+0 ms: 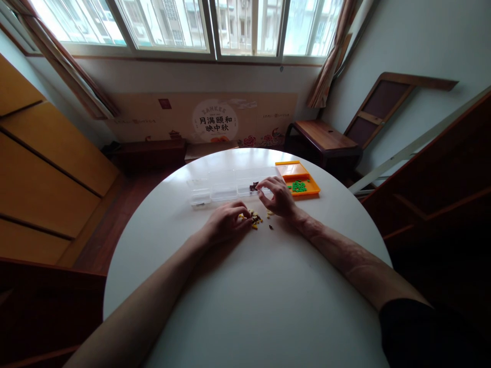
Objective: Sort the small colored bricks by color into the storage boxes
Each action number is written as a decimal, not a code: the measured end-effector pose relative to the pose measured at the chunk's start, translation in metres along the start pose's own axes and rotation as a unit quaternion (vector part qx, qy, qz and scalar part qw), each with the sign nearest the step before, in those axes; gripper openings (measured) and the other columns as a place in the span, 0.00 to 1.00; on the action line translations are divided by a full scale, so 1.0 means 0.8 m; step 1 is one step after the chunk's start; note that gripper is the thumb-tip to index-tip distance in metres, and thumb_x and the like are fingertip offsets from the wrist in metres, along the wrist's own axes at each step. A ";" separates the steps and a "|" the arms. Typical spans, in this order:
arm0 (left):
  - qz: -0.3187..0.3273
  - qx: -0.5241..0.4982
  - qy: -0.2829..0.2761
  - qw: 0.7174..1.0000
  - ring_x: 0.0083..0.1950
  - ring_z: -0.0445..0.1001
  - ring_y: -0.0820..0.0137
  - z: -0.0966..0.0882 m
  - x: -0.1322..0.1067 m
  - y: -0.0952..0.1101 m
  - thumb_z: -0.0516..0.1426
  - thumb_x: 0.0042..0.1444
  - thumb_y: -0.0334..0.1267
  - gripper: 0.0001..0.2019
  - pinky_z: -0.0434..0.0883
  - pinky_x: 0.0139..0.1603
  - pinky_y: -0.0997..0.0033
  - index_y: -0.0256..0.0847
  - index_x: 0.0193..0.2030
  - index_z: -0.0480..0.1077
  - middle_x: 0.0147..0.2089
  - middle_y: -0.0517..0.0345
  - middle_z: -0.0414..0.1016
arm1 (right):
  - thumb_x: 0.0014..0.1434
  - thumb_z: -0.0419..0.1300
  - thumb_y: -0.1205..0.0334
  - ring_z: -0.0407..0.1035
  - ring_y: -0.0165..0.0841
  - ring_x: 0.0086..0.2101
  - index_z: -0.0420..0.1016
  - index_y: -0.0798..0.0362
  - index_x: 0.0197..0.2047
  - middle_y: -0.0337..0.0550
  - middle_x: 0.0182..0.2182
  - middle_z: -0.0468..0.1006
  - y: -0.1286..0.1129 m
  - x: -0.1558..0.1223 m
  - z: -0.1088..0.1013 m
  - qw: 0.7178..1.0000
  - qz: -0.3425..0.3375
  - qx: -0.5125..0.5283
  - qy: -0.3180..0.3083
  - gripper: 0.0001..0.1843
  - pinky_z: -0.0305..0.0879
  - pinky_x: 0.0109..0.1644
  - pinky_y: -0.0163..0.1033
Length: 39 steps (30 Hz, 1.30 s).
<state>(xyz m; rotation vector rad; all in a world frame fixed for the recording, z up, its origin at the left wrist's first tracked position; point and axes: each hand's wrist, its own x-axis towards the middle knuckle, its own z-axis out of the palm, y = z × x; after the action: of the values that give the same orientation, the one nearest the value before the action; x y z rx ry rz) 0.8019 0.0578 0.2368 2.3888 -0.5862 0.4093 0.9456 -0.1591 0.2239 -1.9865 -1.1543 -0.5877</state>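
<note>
My left hand (229, 219) rests on the white table with its fingers curled together at a small pile of yellow, cream and dark brown pieces (255, 220). Whether a piece sits between those fingertips is hidden. Over the right end of a clear plastic divided box (224, 192), my right hand (279, 197) bends thumb and forefinger close together. Its fingertips are beside dark brown pieces (253, 187) lying in one compartment; anything pinched there is too small to make out. One loose brown piece (270, 227) lies below the right hand, and a few cream pieces are by its palm.
An orange tray (312, 190) holding small green pieces (298, 186) stands right of the clear box, near my right wrist. The round white table (245, 296) has its far edge toward the window wall. A wooden chair (326, 135) stands beyond it on the right.
</note>
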 end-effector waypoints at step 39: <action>-0.057 -0.038 0.047 0.997 0.34 0.73 0.71 -0.004 0.003 -0.003 0.66 0.67 0.47 0.10 0.73 0.38 0.69 0.44 0.44 0.85 0.43 0.53 0.82 | 0.73 0.63 0.62 0.75 0.46 0.48 0.82 0.47 0.49 0.45 0.46 0.85 0.009 0.002 0.005 0.999 0.013 -0.001 0.051 0.06 0.71 0.58 0.55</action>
<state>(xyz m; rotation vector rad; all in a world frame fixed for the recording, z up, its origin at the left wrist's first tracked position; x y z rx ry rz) 0.8047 0.0606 0.2387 2.3040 -0.4126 0.4395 0.9524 -0.1573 0.2200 -1.9468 -1.0654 -0.6688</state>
